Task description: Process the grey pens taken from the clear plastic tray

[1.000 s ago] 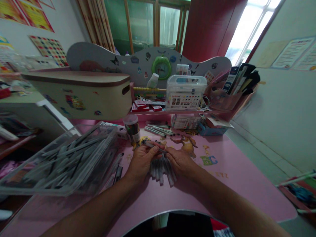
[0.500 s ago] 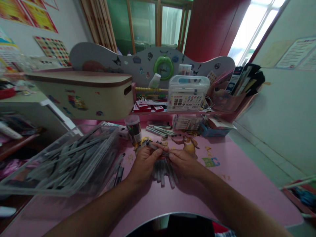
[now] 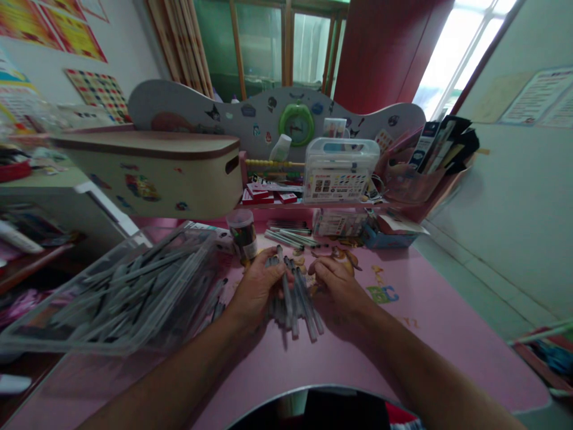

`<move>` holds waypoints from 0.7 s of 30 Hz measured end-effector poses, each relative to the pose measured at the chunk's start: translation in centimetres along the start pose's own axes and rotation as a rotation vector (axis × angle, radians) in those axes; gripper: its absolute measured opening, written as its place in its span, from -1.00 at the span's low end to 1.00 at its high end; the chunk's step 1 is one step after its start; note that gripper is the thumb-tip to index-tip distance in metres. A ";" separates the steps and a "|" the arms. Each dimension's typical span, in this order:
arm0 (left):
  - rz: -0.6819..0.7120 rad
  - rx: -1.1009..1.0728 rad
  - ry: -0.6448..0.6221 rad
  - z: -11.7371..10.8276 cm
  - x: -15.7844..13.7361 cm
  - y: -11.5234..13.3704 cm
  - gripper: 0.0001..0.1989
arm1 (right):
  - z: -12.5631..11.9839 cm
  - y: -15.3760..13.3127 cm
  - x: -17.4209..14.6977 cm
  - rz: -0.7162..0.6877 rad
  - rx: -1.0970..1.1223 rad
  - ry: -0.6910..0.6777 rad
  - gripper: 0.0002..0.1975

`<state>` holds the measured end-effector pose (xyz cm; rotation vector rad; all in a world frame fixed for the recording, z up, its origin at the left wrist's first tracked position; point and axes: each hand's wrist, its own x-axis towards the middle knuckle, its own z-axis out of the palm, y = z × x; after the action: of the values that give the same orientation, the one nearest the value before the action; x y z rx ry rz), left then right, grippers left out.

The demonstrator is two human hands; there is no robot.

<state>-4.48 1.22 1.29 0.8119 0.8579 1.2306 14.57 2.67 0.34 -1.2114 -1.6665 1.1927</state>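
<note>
My left hand (image 3: 258, 283) is closed, its thumb pressed on a clear-barrelled pen (image 3: 287, 295) with a dark top. Beneath and beside it, a bunch of similar pens (image 3: 308, 307) lies on the pink desk, partly covered by the hand. Just right of the bunch is my right hand (image 3: 338, 285), apart from the left, with its fingers curled together. Whatever lies between those fingertips, if anything, is hidden. On the left, a clear plastic bin (image 3: 134, 345) holds many more pens (image 3: 129, 280).
Behind my hands lie a row of pens (image 3: 286, 237) and a round tub (image 3: 242, 230). Loose pens (image 3: 218, 307) lie beside the bin. A shelf carries a lidded box (image 3: 179, 179), a clear marker case (image 3: 341, 173) and a green clock (image 3: 296, 125). A blue box (image 3: 389, 239) stands at right.
My hands were together on a pen held crosswise; now they are apart. The right hand has moved off to the right, and the pen in my left hand has swung to point towards me.
</note>
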 end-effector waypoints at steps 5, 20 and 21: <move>-0.270 -0.140 -0.237 -0.5 -0.4 -0.2 -0.59 | 0.9 1.1 0.4 0.203 0.563 0.061 -0.59; -0.217 -0.180 -0.144 -0.8 -0.9 -0.6 -0.69 | 0.9 1.6 0.6 0.333 0.738 -0.056 -0.57; -0.179 -0.149 -0.121 -0.8 -0.9 -0.7 -0.64 | 0.8 1.7 0.8 0.361 0.765 -0.045 -0.57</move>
<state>-5.00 0.27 0.46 0.6676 0.7154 1.0629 14.06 3.46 -1.52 -0.9949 -0.8666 1.8575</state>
